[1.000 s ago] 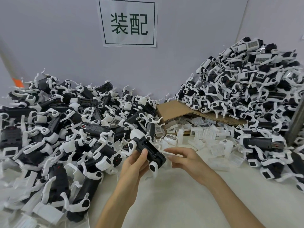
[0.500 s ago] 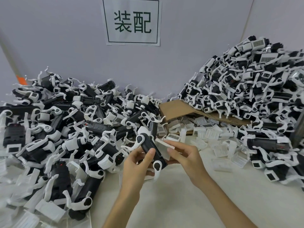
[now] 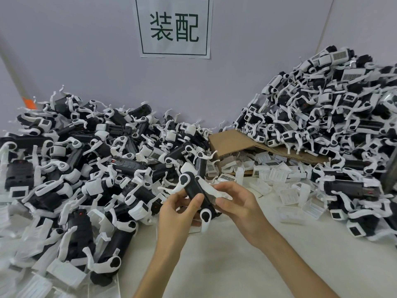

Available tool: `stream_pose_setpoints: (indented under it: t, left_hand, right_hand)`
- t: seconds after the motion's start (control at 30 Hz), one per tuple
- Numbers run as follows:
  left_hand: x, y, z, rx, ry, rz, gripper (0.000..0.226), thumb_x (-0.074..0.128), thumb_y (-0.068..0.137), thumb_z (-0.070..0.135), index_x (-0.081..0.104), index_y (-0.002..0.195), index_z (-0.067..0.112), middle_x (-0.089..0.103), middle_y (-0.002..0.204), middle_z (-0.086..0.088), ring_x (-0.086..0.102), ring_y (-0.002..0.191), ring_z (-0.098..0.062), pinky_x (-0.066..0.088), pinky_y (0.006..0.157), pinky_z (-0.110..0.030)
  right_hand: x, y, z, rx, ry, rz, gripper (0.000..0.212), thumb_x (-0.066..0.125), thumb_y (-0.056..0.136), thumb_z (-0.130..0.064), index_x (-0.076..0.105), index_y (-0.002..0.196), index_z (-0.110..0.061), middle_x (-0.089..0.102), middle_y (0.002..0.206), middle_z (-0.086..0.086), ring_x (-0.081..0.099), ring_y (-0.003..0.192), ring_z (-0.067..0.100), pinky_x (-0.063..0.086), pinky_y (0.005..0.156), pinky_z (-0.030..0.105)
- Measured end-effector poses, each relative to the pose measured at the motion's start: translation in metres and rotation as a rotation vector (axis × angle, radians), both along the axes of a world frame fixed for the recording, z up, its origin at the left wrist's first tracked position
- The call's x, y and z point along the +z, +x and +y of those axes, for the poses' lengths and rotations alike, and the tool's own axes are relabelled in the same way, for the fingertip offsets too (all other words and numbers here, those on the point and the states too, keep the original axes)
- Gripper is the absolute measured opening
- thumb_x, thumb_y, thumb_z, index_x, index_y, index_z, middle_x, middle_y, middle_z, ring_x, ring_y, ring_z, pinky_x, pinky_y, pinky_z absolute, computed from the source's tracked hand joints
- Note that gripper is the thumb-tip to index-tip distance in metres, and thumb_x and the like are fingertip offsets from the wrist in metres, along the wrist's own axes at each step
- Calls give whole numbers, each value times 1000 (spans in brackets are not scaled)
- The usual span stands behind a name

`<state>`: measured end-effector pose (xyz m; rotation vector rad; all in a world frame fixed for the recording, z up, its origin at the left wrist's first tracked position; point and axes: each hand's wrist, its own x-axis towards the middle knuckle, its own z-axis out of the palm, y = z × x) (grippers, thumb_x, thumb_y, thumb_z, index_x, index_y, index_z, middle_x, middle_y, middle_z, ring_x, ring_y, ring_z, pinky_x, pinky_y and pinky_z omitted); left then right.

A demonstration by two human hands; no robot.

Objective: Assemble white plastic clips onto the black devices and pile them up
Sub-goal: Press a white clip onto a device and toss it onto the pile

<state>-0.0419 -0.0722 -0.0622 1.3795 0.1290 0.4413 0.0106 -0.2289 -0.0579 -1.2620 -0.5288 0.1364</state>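
Now the right hand (image 3: 240,203) has closed in. A second ago it was only reaching toward the black device (image 3: 193,188); at this moment its fingers pinch a white clip (image 3: 219,193) against the device's right flank. The left hand (image 3: 178,211) grips the device from below, thumb laid across the black body, and holds it tilted above the table (image 3: 236,265), just in front of the left heap (image 3: 86,168).

I read this as the fitting step under way. Whether the clip has seated I cannot tell from here (the fingers cover the joint). If it has, this unit is ready to go onto a heap.

As for containers, I see only one: a cardboard box (image 3: 232,143), collapsed and open toward me, wedged between the two heaps, with the right heap (image 3: 322,115) lying on its upper flap. Loose white clips (image 3: 277,173) fill its mouth and spill out onto the table, several of them bearing barcode labels.
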Motion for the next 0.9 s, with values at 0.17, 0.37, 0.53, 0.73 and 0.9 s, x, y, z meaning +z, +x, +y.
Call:
stream_pose_setpoints:
  t: [0.17,0.37,0.53,0.73,0.9]
  left_hand:
    - [0,-2,-1,-17,10,1,16,75,88,21,71,102,13,73,74,0,70,61,-12,53,51,-20]
    - [-3,-2,-2,9,32,2,13,77,86,22,73,97,18,75,79,-4,74,66,-19,56,54,-24]
    - [-2,-3,-3,16,44,-2,26,77,81,37,73,100,20,76,81,-2,75,69,-18,56,57,-24]
    - [-3,-3,-2,21,63,-40,36,71,72,53,76,99,30,77,86,1,74,76,-18,55,60,-24]
    - [-2,-5,-1,-23,125,-56,22,70,81,56,77,97,44,78,92,7,74,83,-12,59,72,-28]
  right_hand:
    - [0,0,1,50,75,28,22,73,78,-4,71,98,-13,69,123,12,69,105,31,58,89,37]
    - [1,-5,3,87,-52,-24,30,67,88,-15,61,114,-1,67,129,6,66,113,30,54,89,37]
    - [3,-5,1,58,-73,-26,15,61,97,-15,69,109,-12,69,126,4,68,111,25,54,89,30]
    - [5,-4,-1,28,-129,-68,19,65,90,-19,72,107,-16,68,130,0,67,113,25,56,91,38]
    - [7,-5,-2,29,-132,-65,19,71,85,-17,76,103,-17,68,130,-1,67,113,29,56,93,43]
